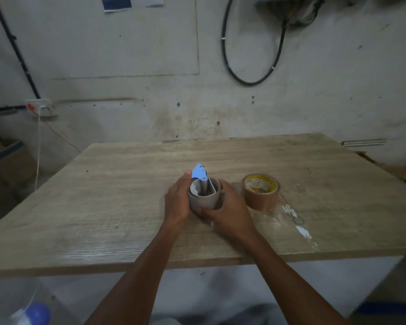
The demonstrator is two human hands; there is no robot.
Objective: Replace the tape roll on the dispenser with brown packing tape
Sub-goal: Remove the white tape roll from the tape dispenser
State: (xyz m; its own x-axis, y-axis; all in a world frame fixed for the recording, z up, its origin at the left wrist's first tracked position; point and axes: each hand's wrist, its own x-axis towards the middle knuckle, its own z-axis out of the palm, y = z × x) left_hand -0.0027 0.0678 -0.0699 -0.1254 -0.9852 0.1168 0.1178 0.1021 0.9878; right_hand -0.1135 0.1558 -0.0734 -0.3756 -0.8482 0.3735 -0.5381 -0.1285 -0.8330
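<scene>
Head view: I look down at a wooden counter (103, 207) pushed against a stained wall.
Near edge: it runs just under my forearms, well short of the work.
Open room: bare wood lies to the left of my hands and behind them toward the wall; the right side is tighter.
Left hand (177, 199): grip closed around the left side of the old tape roll (204, 200), thumb up beside the blue dispenser (199, 173).
Right hand (225, 207): grip closed on the roll's right and lower side.
Old roll: nearly spent, mostly grey-brown core, mouth up; the dispenser's grey body sits inside it, the blue blade end sticking out above.
Brown packing tape (260, 191): flat on the counter just right of my right hand, apart from it; yellow label inside its core.
</scene>
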